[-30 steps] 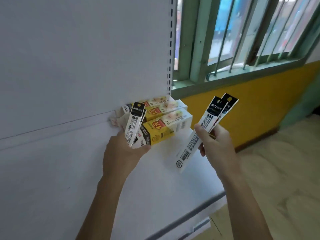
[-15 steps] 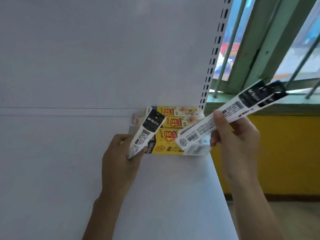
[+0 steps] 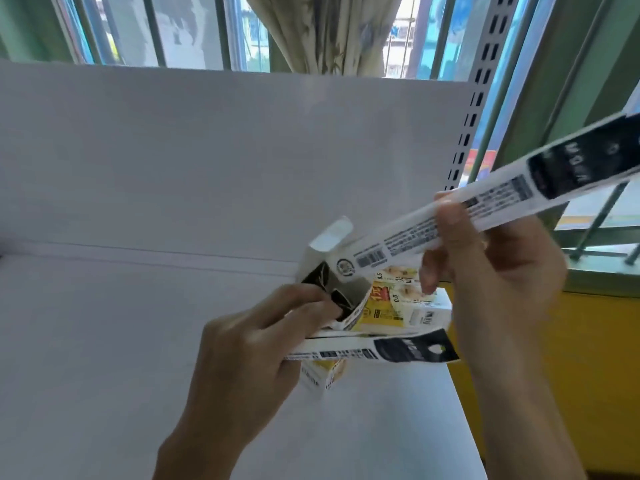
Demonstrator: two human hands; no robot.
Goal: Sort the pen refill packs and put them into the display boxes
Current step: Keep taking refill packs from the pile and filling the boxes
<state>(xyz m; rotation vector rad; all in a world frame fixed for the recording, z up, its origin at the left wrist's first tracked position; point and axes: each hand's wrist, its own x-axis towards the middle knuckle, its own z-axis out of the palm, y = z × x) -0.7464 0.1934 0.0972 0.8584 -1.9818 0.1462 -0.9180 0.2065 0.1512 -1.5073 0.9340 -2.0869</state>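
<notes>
My right hand [image 3: 491, 271] grips long white-and-black refill packs [image 3: 485, 206] that slant up to the right; their lower end sits at the mouth of an open white display box [image 3: 329, 268]. My left hand [image 3: 252, 344] holds the box's open end, fingers at its mouth, and also pinches another white-and-black refill pack [image 3: 381, 349] lying level beneath. Yellow display boxes [image 3: 405, 303] lie on the white shelf [image 3: 104, 358] behind both hands, partly hidden.
A white back panel [image 3: 207, 150] rises behind the shelf, with a slotted grey upright [image 3: 471, 109] at its right edge. Barred windows [image 3: 194, 29] and a curtain [image 3: 325, 29] lie beyond. A yellow wall [image 3: 595, 358] drops past the shelf's right edge.
The view has tilted up and come closer. My left hand now holds an open white box and its pack has swung level; my right hand has brought its packs' lower end to the box mouth.
</notes>
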